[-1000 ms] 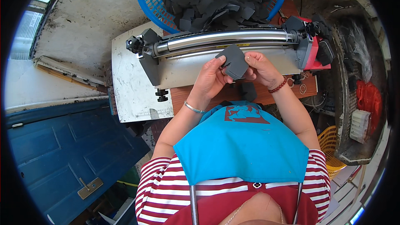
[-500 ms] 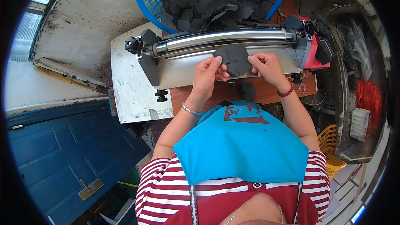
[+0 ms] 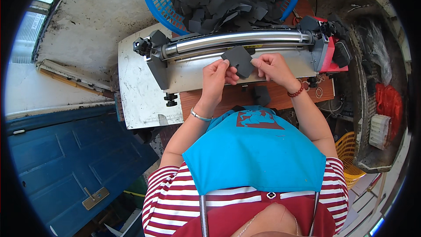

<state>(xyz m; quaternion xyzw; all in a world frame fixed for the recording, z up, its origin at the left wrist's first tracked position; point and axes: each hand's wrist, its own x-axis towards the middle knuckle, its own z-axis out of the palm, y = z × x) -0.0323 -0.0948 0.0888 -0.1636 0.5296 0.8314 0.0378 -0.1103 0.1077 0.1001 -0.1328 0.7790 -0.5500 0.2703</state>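
Observation:
A dark grey square pad (image 3: 239, 60), perhaps with more stacked under it, is held up in front of the machine's roller. My left hand (image 3: 216, 75) pinches its left side between thumb and fingers, and the other fingers curl beneath. At the right corner, my right hand (image 3: 272, 68) has its thumb and fingertips closed on the pad. Behind it runs a shiny metal roller (image 3: 237, 38) over a pale metal plate (image 3: 188, 75). Another dark grey pad (image 3: 262, 95) lies on the brown wooden tabletop (image 3: 228, 98), near my apron.
A blue plastic basket (image 3: 154, 6) full of dark grey pads stands behind the roller. Black knobs (image 3: 141, 46) stick out at the machine's left end, and a red side panel (image 3: 326, 56) at its right. A yellow basket (image 3: 346, 160) sits low on the right.
Both hands and the held pad have shifted slightly left. Earlier, overlapping pads with uneven edges showed between the hands; now one smooth square face shows.

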